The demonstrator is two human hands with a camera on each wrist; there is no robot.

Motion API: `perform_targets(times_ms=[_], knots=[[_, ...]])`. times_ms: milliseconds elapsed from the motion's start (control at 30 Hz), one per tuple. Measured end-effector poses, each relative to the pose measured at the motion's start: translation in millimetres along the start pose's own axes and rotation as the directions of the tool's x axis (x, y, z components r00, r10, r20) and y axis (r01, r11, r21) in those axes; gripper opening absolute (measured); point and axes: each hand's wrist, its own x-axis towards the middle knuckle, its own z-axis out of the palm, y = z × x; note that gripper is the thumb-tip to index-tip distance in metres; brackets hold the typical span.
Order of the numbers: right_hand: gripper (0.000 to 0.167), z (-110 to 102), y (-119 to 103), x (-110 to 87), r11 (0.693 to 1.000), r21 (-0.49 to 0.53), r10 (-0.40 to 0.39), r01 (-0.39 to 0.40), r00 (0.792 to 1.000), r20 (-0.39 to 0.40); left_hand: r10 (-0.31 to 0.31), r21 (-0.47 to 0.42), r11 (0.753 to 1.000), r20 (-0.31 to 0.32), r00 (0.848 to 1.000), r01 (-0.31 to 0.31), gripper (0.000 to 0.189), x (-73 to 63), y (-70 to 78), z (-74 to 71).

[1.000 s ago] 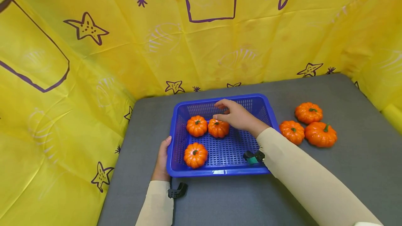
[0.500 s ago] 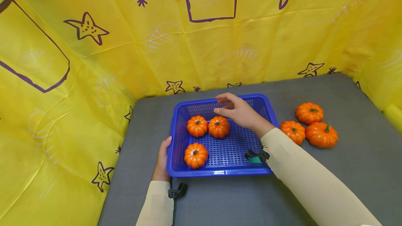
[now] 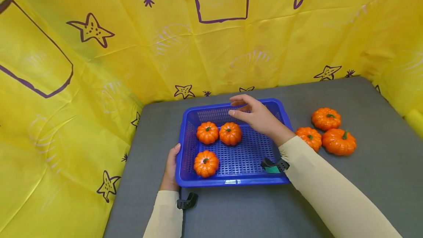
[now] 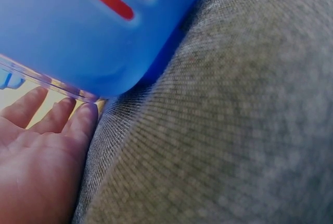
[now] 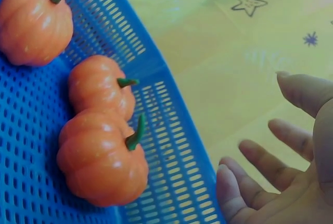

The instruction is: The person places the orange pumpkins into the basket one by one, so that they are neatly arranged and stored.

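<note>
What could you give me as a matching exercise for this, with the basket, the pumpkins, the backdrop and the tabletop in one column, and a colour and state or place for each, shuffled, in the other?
Column one:
1. plastic basket
2. pumpkins
3. starfish-print backdrop
4. tabletop

Column two:
A. yellow, behind the other three
B. gray, underneath the basket
C. blue, with slotted sides
D. orange, three inside the basket and three outside

Pairs: 1-C, 2-D, 3-A, 4-B
</note>
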Motion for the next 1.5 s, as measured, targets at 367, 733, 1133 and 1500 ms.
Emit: perform_targets(times_ms=[367,733,1133,1500], knots=[[0.054,-13,-4,-11.4,1.000,0.029,-0.006,0.007,0.999,-0.036,0.000,0.010,1.000,-0.006,1.000,0.000,0.081,0.8,-0.9,1.6],[0.052,-26,2,-25.3,1.000,-0.003,-0.004,0.004,0.997,-0.079,0.016,0.001,1.000,-0.005,1.000,-0.016,0.078,0.9,-0.3,1.9],[0.050,-44,11,-43.6,1.000,0.010,-0.004,0.005,0.991,-0.136,0.006,0.004,1.000,-0.012,1.000,-0.006,0.079,0.7,-1.4,1.8],[0.051,-61,12,-54.5,1.000,0.007,-0.017,0.018,0.986,-0.167,-0.006,0.020,1.000,-0.029,1.000,0.007,0.081,0.1,-1.4,0.6]])
